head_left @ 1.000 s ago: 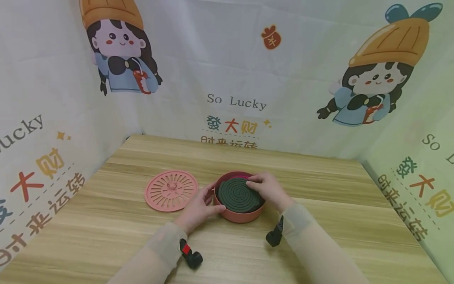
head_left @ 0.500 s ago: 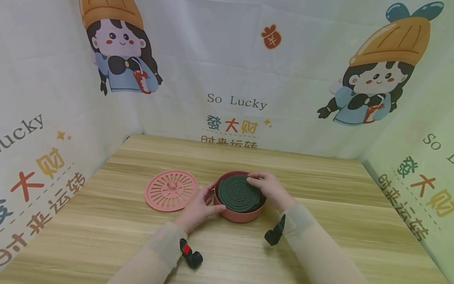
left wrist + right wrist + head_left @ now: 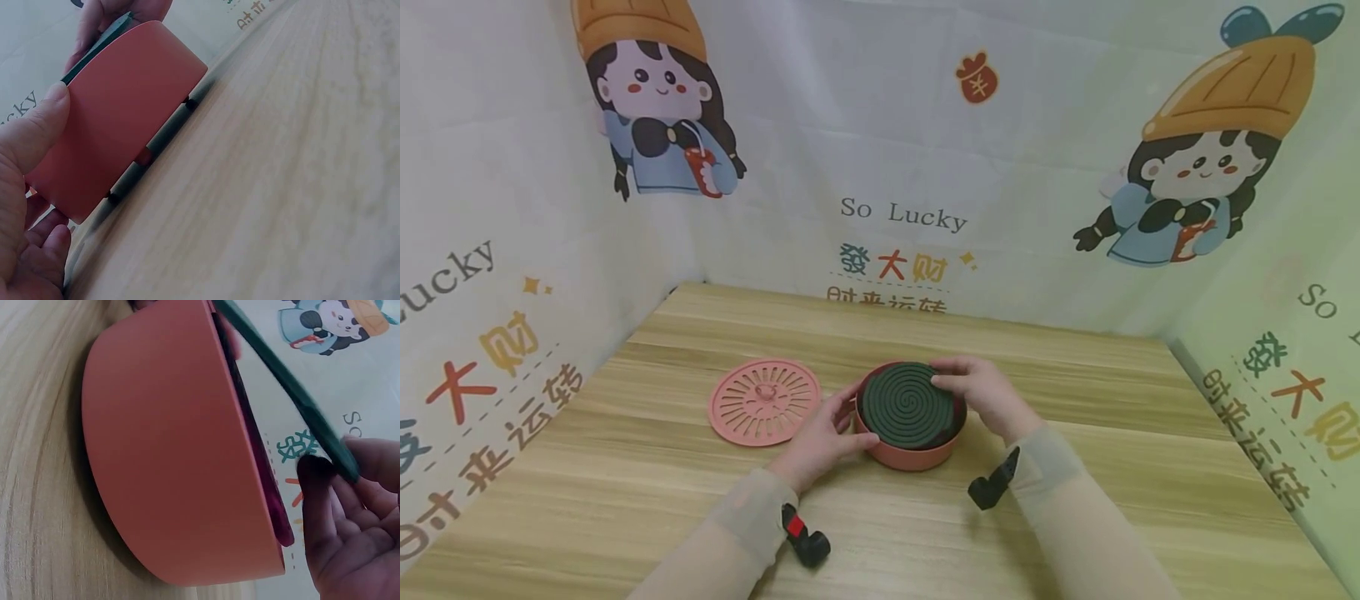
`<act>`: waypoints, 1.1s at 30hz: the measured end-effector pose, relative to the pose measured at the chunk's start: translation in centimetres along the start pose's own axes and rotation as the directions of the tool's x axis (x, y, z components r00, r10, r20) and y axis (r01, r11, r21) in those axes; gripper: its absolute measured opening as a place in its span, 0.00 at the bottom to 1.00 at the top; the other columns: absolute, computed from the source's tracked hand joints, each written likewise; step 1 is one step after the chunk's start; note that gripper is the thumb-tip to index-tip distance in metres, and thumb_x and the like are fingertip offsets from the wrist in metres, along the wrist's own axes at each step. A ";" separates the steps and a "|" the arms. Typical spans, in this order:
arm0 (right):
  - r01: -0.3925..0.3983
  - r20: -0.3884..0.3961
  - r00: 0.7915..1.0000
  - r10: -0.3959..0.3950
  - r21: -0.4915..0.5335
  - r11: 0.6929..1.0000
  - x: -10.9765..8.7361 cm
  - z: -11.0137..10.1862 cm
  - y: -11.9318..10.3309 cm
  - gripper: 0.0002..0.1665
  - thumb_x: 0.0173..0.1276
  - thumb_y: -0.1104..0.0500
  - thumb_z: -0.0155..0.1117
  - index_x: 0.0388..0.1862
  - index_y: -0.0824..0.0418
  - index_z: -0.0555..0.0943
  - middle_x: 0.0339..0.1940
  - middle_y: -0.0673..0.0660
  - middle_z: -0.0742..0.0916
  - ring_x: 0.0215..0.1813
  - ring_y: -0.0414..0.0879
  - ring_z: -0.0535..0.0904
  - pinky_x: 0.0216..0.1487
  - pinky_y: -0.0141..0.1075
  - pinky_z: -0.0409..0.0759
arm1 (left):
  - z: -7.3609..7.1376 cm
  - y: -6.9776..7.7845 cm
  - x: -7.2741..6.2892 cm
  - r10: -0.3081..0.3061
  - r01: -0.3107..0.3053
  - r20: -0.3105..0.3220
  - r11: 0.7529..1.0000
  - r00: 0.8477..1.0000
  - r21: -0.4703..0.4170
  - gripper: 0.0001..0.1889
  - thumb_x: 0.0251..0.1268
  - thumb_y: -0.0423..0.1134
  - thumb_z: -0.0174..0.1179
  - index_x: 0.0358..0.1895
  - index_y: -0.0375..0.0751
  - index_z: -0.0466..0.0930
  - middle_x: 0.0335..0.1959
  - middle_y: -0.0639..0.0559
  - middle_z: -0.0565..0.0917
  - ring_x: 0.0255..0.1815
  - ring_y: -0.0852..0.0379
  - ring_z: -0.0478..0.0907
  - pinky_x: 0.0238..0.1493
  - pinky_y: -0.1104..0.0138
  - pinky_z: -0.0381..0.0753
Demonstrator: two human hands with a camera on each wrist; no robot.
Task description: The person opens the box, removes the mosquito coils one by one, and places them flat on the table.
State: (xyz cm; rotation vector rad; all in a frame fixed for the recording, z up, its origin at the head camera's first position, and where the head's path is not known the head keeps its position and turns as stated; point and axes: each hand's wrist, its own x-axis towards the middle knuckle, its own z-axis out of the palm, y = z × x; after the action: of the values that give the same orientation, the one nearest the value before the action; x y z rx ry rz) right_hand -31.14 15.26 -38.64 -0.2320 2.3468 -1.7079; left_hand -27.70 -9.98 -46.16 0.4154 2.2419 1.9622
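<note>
A dark green mosquito coil lies tilted over the top of a round coral-red holder. My right hand pinches the coil's right edge between thumb and fingers. In the right wrist view that end of the coil stands raised above the rim, while its other end is low at the rim. Below it, a dark magenta edge shows inside the holder; what it belongs to is hidden. My left hand grips the holder's left side, its thumb at the rim in the left wrist view.
A round coral slotted lid with a small knob lies flat on the wooden table, left of the holder. A printed cloth hangs behind and at both sides of the table.
My right hand has moved slightly right and up, lifting the coil's right edge. The magenta strip seen at the far rim is now covered from the head view. My left hand stays on the holder.
</note>
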 end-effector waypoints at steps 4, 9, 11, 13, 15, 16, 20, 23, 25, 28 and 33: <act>0.003 0.054 0.999 -0.006 0.062 0.998 0.0 -0.2 0.2 0.27 0.70 0.66 0.58 0.66 0.72 0.69 0.59 0.67 0.79 0.38 0.37 0.81 0.41 0.29 0.81 | 0.0 0.0 0.0 -0.001 0.002 0.013 0.999 1.000 -0.033 0.47 0.52 0.36 0.73 0.75 0.44 0.55 0.72 0.47 0.62 0.73 0.51 0.58 0.73 0.61 0.58; 0.007 0.099 0.995 -0.018 0.115 0.993 -0.1 -0.3 0.4 0.29 0.70 0.68 0.55 0.69 0.74 0.64 0.56 0.65 0.80 0.37 0.36 0.81 0.38 0.27 0.81 | 0.0 0.1 0.0 -0.002 0.002 0.019 0.999 1.000 -0.038 0.47 0.52 0.37 0.73 0.75 0.44 0.56 0.72 0.48 0.63 0.73 0.52 0.59 0.73 0.61 0.59; 0.004 0.104 0.994 -0.018 0.138 0.990 -0.2 -0.3 0.5 0.28 0.70 0.69 0.54 0.68 0.74 0.65 0.50 0.60 0.83 0.37 0.36 0.81 0.38 0.27 0.81 | 0.0 0.2 0.0 -0.002 0.002 0.017 0.999 1.000 -0.034 0.47 0.51 0.37 0.73 0.75 0.44 0.56 0.72 0.48 0.64 0.72 0.52 0.59 0.72 0.62 0.60; 0.007 0.116 0.993 -0.026 0.160 0.987 -0.2 -0.3 0.6 0.27 0.70 0.69 0.53 0.67 0.75 0.66 0.46 0.56 0.84 0.38 0.36 0.81 0.38 0.27 0.82 | 0.0 0.2 0.0 -0.005 0.006 0.013 1.000 1.000 -0.031 0.47 0.50 0.37 0.74 0.74 0.45 0.57 0.71 0.50 0.64 0.72 0.54 0.60 0.72 0.64 0.60; 0.007 0.126 0.992 -0.029 0.175 0.984 -0.2 -0.4 0.6 0.26 0.70 0.70 0.53 0.67 0.76 0.66 0.44 0.53 0.84 0.39 0.36 0.81 0.40 0.28 0.82 | 0.0 0.2 -0.1 -0.001 0.002 0.012 1.000 1.000 -0.030 0.47 0.50 0.37 0.74 0.74 0.45 0.57 0.71 0.50 0.64 0.72 0.54 0.60 0.72 0.64 0.60; 0.007 0.132 0.991 -0.031 0.178 0.984 -0.3 -0.5 0.6 0.26 0.70 0.69 0.52 0.66 0.76 0.66 0.44 0.53 0.84 0.39 0.37 0.81 0.41 0.28 0.82 | 0.0 0.2 -0.1 0.001 -0.001 0.012 1.000 1.000 -0.030 0.47 0.50 0.37 0.74 0.74 0.45 0.57 0.71 0.50 0.64 0.72 0.54 0.60 0.72 0.64 0.60; -0.018 0.144 0.990 -0.006 0.165 0.986 -0.5 -0.9 0.5 0.26 0.71 0.68 0.53 0.66 0.75 0.66 0.41 0.50 0.84 0.37 0.38 0.81 0.41 0.31 0.82 | 0.0 0.2 -0.2 0.009 -0.009 0.005 1.000 1.000 0.003 0.47 0.50 0.38 0.74 0.74 0.44 0.57 0.71 0.47 0.64 0.72 0.51 0.60 0.73 0.62 0.59; -0.045 0.164 0.986 0.019 0.156 0.987 -0.7 -1.3 0.5 0.25 0.71 0.68 0.54 0.66 0.73 0.67 0.39 0.51 0.85 0.34 0.39 0.82 0.37 0.33 0.83 | 0.0 0.3 -0.3 0.011 -0.011 -0.002 1.000 1.000 0.023 0.46 0.51 0.38 0.74 0.74 0.44 0.57 0.71 0.46 0.64 0.72 0.50 0.60 0.73 0.61 0.59; -0.056 0.195 0.981 0.024 0.163 0.985 -0.8 -1.6 0.5 0.26 0.70 0.69 0.54 0.66 0.72 0.65 0.40 0.52 0.85 0.33 0.41 0.82 0.34 0.35 0.85 | 0.0 0.4 -0.4 0.012 -0.012 -0.003 1.000 1.000 0.019 0.46 0.51 0.37 0.73 0.74 0.44 0.58 0.71 0.46 0.64 0.72 0.50 0.60 0.73 0.61 0.58; -0.077 0.232 0.972 0.032 0.184 0.980 -0.9 -1.7 0.5 0.30 0.68 0.71 0.55 0.68 0.69 0.62 0.39 0.54 0.83 0.31 0.42 0.82 0.29 0.36 0.85 | 0.0 0.4 -0.3 0.017 -0.017 -0.003 1.000 1.000 0.020 0.46 0.52 0.37 0.73 0.74 0.44 0.58 0.72 0.46 0.63 0.72 0.50 0.60 0.73 0.61 0.58; -0.106 0.256 0.966 0.045 0.232 0.967 -1.2 -1.6 0.6 0.37 0.65 0.73 0.56 0.72 0.64 0.58 0.38 0.55 0.80 0.30 0.43 0.81 0.27 0.35 0.85 | 0.1 1.8 -1.0 0.006 -0.007 0.010 1.000 1.000 0.025 0.46 0.52 0.34 0.72 0.74 0.40 0.56 0.72 0.45 0.63 0.72 0.49 0.60 0.73 0.62 0.58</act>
State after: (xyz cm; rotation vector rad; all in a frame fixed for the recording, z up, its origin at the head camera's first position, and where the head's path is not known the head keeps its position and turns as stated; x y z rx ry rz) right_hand -30.44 17.20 -38.59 -0.2901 1.9237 -1.7932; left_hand -26.54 -9.99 -44.43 0.4347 2.2646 1.9327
